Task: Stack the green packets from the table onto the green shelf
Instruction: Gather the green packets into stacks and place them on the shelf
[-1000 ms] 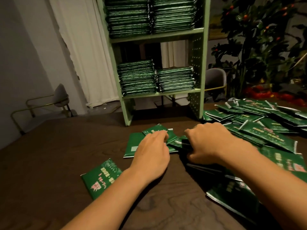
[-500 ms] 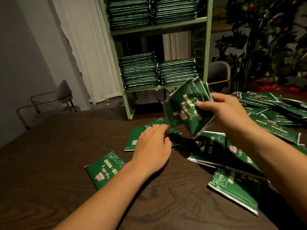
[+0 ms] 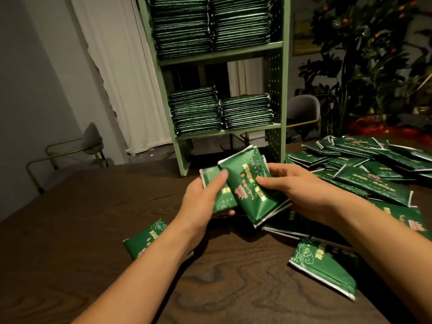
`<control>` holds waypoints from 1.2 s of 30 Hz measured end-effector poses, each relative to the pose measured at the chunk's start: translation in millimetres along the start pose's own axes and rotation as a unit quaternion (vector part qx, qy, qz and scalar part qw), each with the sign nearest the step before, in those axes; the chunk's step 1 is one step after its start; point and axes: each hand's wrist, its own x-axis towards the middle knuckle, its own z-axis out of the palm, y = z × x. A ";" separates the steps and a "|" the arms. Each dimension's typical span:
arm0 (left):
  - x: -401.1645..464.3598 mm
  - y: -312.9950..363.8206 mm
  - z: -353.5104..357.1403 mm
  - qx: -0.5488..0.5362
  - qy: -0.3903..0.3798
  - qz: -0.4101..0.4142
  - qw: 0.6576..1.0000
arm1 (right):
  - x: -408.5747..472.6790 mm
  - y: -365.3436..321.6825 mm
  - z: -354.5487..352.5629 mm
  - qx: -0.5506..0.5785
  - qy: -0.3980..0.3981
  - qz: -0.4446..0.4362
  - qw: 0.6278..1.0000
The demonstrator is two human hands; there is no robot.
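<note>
Left hand (image 3: 201,197) grips 1 green packet (image 3: 221,199); right hand (image 3: 301,192) clamps a packet bundle (image 3: 252,183) above the worktop (image 3: 70,230).

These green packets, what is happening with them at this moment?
A person is gathering them above the dark table. The right hand grips a small bundle of green packets, and the left hand holds another packet beside it. More loose packets lie at the right. The green shelf behind already carries four stacks on two levels.
</note>
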 end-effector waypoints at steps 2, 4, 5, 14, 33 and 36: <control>0.6 -4.2 1.1 0.027 0.021 0.008 0.999 | 3.0 3.5 -1.6 -0.089 0.061 -0.026 0.994; 3.1 -6.0 -0.1 0.017 0.065 0.023 0.997 | 7.0 5.5 -7.1 -0.177 0.191 -0.063 0.963; 4.7 -5.2 -2.2 0.016 0.083 0.028 0.996 | 8.8 6.6 -11.6 -0.176 0.245 -0.071 0.951; 6.4 -7.8 -2.9 -0.015 0.102 0.012 0.995 | 8.9 6.7 -15.9 -0.056 0.261 -0.030 0.963; 5.9 7.3 4.1 -0.075 0.095 0.067 0.990 | 3.7 15.3 24.7 -0.291 0.172 -0.129 0.932; 23.3 13.8 -26.8 -0.063 0.220 0.066 0.971 | 5.2 22.0 17.2 -0.480 0.123 -0.157 0.855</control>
